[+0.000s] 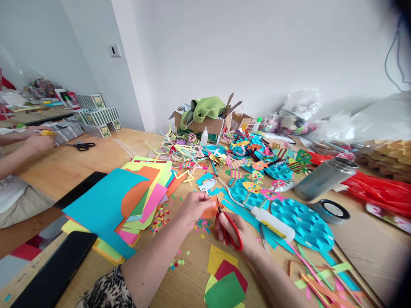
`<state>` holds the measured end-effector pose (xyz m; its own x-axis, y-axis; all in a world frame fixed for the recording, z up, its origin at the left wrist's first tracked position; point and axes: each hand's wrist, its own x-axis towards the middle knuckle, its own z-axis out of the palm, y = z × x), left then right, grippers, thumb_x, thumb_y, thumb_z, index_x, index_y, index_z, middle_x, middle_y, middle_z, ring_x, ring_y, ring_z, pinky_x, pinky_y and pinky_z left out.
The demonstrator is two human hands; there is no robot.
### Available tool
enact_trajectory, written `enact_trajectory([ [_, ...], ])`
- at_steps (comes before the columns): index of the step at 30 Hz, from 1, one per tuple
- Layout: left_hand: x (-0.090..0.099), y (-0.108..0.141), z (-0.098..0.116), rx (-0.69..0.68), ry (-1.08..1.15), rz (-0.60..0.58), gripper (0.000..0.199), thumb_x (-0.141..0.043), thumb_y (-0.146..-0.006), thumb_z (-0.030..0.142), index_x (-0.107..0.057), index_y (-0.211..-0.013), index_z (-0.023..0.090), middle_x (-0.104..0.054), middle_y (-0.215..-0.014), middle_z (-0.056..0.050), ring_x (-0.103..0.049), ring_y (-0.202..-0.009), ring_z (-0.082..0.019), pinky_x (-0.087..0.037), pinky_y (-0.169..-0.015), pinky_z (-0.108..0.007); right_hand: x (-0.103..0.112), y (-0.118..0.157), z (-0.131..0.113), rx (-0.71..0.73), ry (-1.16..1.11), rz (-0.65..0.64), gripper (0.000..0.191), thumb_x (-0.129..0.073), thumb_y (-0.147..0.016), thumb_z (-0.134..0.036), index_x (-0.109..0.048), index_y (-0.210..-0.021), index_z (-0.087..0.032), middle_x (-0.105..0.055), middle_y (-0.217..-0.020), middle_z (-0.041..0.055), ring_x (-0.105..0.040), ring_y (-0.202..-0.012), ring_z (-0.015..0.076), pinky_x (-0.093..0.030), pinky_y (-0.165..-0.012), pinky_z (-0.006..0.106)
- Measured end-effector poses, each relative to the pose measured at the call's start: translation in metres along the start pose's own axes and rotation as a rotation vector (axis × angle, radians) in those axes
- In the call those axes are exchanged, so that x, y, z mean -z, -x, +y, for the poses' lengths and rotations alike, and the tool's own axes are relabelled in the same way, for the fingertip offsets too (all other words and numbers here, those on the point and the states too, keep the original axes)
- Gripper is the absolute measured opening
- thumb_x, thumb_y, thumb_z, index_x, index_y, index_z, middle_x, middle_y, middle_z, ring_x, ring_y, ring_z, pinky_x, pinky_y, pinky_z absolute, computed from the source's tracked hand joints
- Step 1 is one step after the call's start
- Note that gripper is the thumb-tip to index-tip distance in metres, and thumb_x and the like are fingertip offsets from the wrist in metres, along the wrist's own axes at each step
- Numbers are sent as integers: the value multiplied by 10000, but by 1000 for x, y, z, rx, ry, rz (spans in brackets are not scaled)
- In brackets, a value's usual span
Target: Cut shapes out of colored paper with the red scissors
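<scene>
Over the middle of the table, my left hand [194,208] pinches a small piece of orange paper [210,209]. My right hand [231,226] is closed around the red-handled scissors [236,238], whose blades meet the right side of that orange piece. Tiny coloured paper bits [201,226] lie under and beside my hands. Below my right hand rests a small pile of yellow, red and green paper pieces [225,291]. A white glue bottle [272,223] lies on its side to the right of my right hand.
Coloured paper sheets [102,201] and a black phone [54,269] lie at left. Blue paper discs [302,222], a metal flask [326,177] and black tape [330,211] are at right. Behind stands a cardboard box [199,127]. Another person's hand [40,141] shows at far left.
</scene>
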<state>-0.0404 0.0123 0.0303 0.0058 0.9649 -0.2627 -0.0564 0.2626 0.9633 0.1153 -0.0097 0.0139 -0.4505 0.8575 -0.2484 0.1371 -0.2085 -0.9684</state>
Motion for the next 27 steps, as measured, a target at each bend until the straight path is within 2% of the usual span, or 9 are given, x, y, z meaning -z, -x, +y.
enact_trajectory([
  [14, -1, 2, 1, -12, -27, -40, 255, -705, -583, 393, -632, -614, 151, -571, -573, 3, -466, -570, -121, -324, -561, -267, 2, -2, 5, 30, 15, -11, 664, -519, -725, -843, -510, -653, -183, -534, -491, -8, -418, -394, 79, -255, -403, 210],
  [27, 0, 2, 3, -4, -106, -12, 263, -703, -574, 406, -622, -605, 158, -539, -562, 23, -438, -557, -113, -289, -558, -269, 2, -2, 4, 15, 13, -20, 671, -529, -709, -849, -510, -645, -182, -526, -482, -16, -414, -391, 75, -268, -408, 213],
])
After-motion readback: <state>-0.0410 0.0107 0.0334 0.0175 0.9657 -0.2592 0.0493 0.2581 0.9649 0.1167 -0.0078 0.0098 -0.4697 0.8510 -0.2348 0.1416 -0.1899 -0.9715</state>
